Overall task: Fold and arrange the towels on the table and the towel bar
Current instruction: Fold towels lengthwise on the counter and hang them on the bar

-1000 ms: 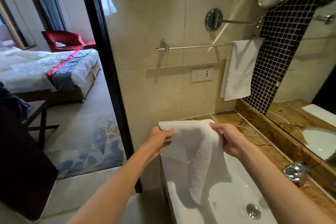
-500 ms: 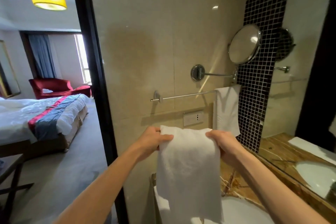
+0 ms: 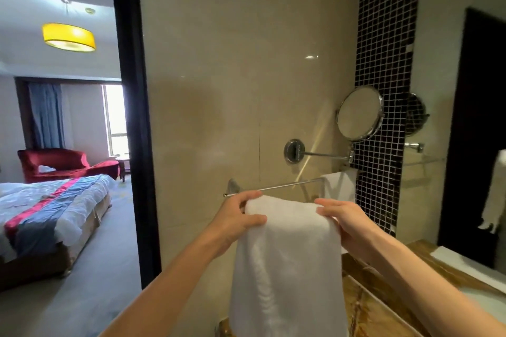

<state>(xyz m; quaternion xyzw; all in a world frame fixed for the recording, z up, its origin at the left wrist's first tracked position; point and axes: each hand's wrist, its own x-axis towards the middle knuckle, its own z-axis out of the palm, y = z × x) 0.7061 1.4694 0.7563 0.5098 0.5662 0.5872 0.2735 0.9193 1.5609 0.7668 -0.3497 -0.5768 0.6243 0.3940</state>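
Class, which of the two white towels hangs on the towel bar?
The far towel at the bar's right end, beside black tiles; left hand and right hand grip the other towel.

This looks like a hotel bathroom: at 12 o'clock a glossy beige wall (image 3: 232,90) carries a towel bar (image 3: 276,187), at 2 o'clock a round mirror (image 3: 359,113) on a swing arm sits beside black mosaic tiles (image 3: 383,49), and a marble counter (image 3: 383,312) lies at 4 o'clock. Through the doorway (image 3: 134,117) at 9 o'clock is a bedroom with a made bed (image 3: 49,208), a red armchair (image 3: 54,163), a curtain (image 3: 46,115) and a yellow ceiling lamp (image 3: 68,37).
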